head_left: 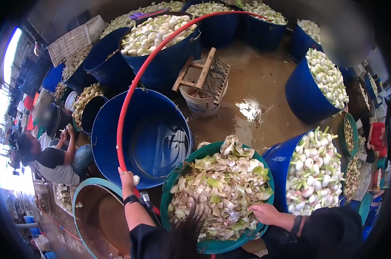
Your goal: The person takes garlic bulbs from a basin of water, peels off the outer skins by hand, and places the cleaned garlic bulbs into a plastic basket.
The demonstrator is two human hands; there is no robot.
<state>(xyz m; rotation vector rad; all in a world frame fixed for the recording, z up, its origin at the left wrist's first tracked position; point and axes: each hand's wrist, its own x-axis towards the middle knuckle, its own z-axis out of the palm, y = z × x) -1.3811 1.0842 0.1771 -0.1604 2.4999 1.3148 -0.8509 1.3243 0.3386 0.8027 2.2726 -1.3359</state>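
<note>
My left hand [126, 178] is at the near rim of a large blue tub [105, 129] with a little water in it, beside a red hose [128, 97]. A white garlic bulb [136, 179] shows at its fingers, which are closed around it. Over the right side of a green basin [165, 203] is my right hand [264, 213], its fingers pinched together at the peel; what they hold is too small to name. Garlic skins and leaf scraps [221, 185] heap up in the basin.
Blue tubs of garlic bulbs [314, 177] stand right and behind. A wooden rack with netting [204, 75] rests on a white bucket [202, 105]. An empty-looking brown-bottomed tub [81, 194] is near left. A seated co-worker [57, 159] is farther left. The floor [264, 73] is wet.
</note>
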